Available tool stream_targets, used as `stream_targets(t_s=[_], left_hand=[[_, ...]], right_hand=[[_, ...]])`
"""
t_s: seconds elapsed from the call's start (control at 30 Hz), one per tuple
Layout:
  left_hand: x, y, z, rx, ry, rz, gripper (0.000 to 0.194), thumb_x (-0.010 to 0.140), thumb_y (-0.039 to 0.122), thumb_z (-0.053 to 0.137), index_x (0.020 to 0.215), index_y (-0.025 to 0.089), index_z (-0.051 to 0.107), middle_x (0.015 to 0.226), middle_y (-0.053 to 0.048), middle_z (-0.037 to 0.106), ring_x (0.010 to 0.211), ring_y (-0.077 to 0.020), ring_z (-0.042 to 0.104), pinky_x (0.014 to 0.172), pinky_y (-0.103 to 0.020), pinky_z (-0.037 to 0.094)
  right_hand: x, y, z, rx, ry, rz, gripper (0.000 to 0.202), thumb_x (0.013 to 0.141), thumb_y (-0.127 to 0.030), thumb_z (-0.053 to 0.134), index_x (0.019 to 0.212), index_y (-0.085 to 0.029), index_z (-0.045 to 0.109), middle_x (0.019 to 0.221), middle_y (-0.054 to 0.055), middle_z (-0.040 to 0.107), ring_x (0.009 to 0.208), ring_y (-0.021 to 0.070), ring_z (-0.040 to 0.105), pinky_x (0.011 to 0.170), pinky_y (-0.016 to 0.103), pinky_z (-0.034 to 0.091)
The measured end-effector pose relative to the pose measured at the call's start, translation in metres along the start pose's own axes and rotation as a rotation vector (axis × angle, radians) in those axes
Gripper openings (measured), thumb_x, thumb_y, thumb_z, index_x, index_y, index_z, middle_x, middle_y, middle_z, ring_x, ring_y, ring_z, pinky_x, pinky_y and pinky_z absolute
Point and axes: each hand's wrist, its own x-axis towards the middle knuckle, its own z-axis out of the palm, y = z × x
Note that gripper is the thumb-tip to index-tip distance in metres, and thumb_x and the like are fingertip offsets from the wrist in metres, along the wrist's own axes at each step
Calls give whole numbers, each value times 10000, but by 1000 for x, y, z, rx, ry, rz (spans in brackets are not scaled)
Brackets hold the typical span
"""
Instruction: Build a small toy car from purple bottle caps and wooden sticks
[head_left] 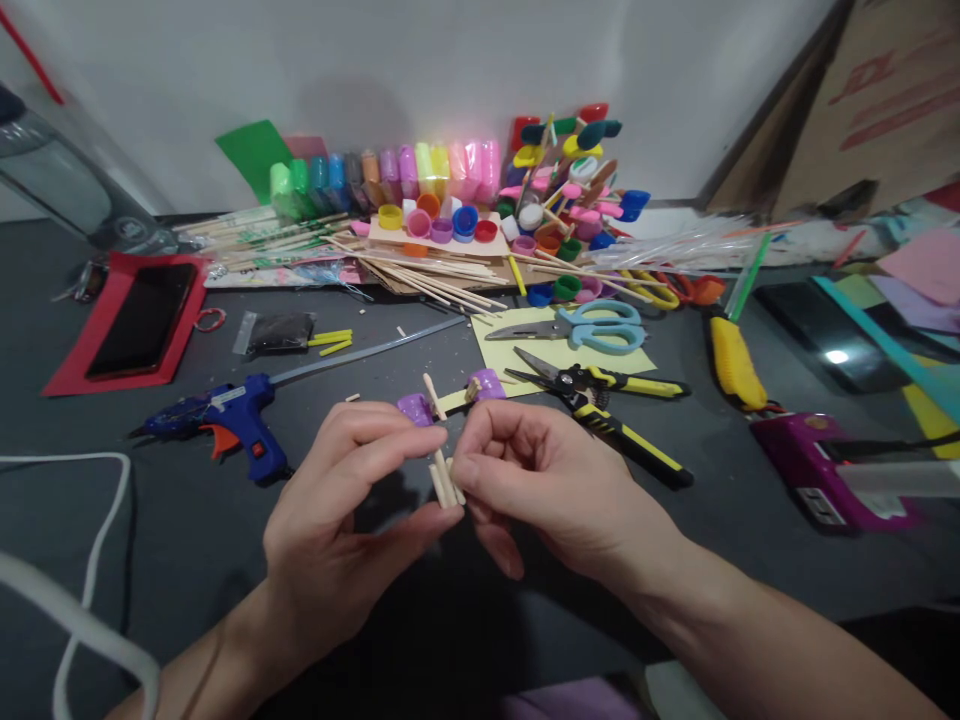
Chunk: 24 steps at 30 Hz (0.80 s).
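Between thumb and fingers, my left hand point(337, 515) grips a small piece made of short wooden sticks point(442, 484). From the other side my right hand point(551, 480) pinches the same piece at its right edge; its fingers are curled and partly hide it. A longer stick point(433, 396) rises above the fingers, and I cannot tell whether it is joined to the piece. Just beyond the hands lie two purple bottle-cap-like pieces point(415, 408), one near each hand, with bits of wood at them and a pale yellow strip point(452, 402) between them.
Left of my hands lies a blue hot glue gun point(251, 410) with a glue stick. Light-blue scissors point(600, 328) and yellow-black cutters point(592, 390) are at the right, beside a yellow utility knife point(735, 360). Coloured caps point(441, 230) and wooden skewers point(427, 275) line the back. A white cable point(82, 625) loops at left.
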Motion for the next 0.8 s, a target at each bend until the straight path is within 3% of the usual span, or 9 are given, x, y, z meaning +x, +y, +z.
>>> stream_targets(t_s=[0.8], left_hand=[[0, -1, 1, 3, 12, -20, 412, 837, 226, 762, 1232, 243, 648, 1017, -65, 663, 974, -224, 622, 825, -392, 535]], right_hand=[[-2, -1, 1, -28, 33, -17, 270, 733, -284, 819, 710, -185, 570, 465, -75, 579, 363, 72, 528, 390, 152, 415]])
